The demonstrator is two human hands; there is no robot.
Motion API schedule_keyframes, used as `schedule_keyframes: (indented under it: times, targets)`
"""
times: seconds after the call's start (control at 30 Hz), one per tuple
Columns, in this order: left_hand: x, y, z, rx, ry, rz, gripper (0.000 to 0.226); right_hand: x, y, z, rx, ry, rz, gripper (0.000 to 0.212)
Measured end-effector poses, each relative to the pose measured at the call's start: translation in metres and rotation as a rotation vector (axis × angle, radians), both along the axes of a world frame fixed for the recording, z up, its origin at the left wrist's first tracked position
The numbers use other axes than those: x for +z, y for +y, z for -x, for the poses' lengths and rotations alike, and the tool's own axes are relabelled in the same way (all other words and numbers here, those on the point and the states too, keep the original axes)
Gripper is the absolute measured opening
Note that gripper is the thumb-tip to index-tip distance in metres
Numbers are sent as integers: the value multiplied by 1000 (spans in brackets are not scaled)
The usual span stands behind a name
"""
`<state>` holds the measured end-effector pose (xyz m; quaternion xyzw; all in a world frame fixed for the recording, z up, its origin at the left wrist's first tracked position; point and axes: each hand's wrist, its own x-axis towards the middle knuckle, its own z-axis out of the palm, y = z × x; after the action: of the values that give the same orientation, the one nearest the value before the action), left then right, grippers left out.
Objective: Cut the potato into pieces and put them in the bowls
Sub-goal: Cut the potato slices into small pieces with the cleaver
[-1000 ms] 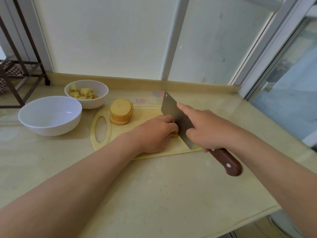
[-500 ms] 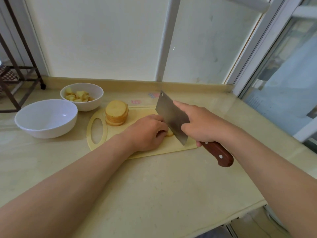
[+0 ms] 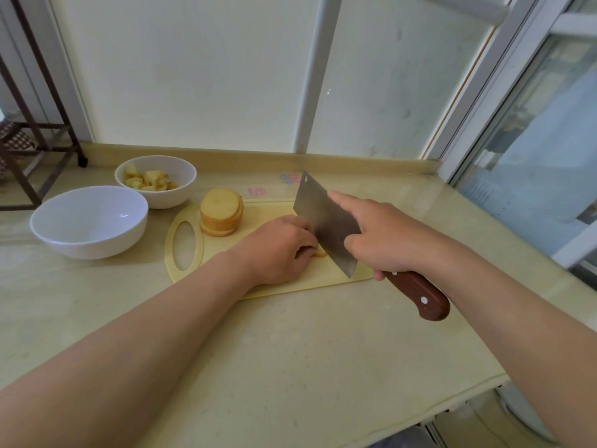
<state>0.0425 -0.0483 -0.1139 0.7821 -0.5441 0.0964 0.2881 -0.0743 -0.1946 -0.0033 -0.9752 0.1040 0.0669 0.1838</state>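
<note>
Toward the back left corner of the bench (image 3: 290,350), small bowl (image 3: 181,192) holding cubes (image 3: 150,181). Just in front, nearer the left edge, big bowl (image 3: 89,221). On the board (image 3: 274,208), at its left end, stacked slices (image 3: 221,211). Mid-board, left hand (image 3: 277,250) curled down over a piece (image 3: 320,252), pinning it. Right hand (image 3: 384,237) clenched round the cleaver (image 3: 326,221) handle, forefinger straight along the blade's flat, blade close against the left knuckles.

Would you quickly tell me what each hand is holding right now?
Left hand: curled over a potato piece on the cutting board, holding it.
Right hand: grips the cleaver, index finger laid on its blade.
</note>
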Motion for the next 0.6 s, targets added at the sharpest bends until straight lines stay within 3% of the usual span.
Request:
schedule_keyframes:
  times: [0.6]
  targets:
    - [-1,0,-1,-4,2,2,20,5,10,11,31,95,57,87]
